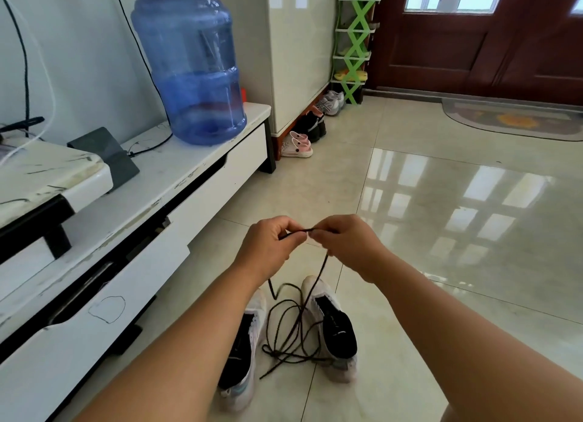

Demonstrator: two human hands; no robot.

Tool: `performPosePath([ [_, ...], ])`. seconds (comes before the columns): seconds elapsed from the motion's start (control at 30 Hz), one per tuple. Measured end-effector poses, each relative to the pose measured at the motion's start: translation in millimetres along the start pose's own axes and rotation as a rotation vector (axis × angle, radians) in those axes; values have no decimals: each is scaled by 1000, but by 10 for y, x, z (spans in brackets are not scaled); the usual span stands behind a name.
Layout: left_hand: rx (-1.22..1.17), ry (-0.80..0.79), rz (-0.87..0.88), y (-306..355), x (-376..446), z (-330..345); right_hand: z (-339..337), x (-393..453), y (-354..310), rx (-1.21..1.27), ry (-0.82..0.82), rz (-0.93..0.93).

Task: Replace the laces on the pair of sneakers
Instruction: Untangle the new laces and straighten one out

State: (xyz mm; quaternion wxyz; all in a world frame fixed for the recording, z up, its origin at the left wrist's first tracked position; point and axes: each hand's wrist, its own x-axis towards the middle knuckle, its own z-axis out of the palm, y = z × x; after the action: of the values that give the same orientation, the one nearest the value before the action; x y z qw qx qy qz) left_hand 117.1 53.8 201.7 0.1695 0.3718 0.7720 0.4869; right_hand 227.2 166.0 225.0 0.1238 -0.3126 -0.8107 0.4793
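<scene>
A black lace (310, 230) was pinched between the fingertips of the left hand (268, 243) and the right hand (348, 243), both raised at the centre of the view with fingers curled tight on a short stretch of it. From the right hand the lace hung toward 6 o'clock into a loose tangle on the tiled floor (441, 200), between the left sneaker (243, 352) and the right sneaker (331, 320). A blue water jug (189, 65) was seen at 11 o'clock on a white cabinet (189, 175).

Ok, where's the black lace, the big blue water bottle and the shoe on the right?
black lace (285, 327), head view, on its loose coils.
blue water bottle (192, 71), head view, mid body.
right shoe (336, 330), head view, black tongue.
</scene>
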Motion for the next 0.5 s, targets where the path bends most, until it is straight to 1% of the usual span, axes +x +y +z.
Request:
performPosePath([
  [0.1, 16, 6, -39, -111, 13, -72, -74, 55, 67, 68, 159, 114],
  [0.17, 40, 21, -69, -179, 26, -133, -126, 55, 130, -6, 187, 181],
  [0.23, 63, -3, -80, -208, 26, -170, -149, 15, 143, -93, 110, 196],
  [0.27, 69, -30, -75, -205, 22, -169, -147, -4, 134, -73, 47, 164],
  [0.37, 49, -113, -33, -143, -3, -121, -58, -60, 43, 147, -179, 3],
  [0.4, 42, -132, -14, -113, -11, -101, -13, -64, 19, 194, -236, -19],
  [0.47, 34, -146, 17, -77, -19, -81, 78, -74, -19, 201, -262, -21],
  [0.5, 34, -138, 20, -73, -20, -86, 102, -78, -34, 150, -229, -21],
])
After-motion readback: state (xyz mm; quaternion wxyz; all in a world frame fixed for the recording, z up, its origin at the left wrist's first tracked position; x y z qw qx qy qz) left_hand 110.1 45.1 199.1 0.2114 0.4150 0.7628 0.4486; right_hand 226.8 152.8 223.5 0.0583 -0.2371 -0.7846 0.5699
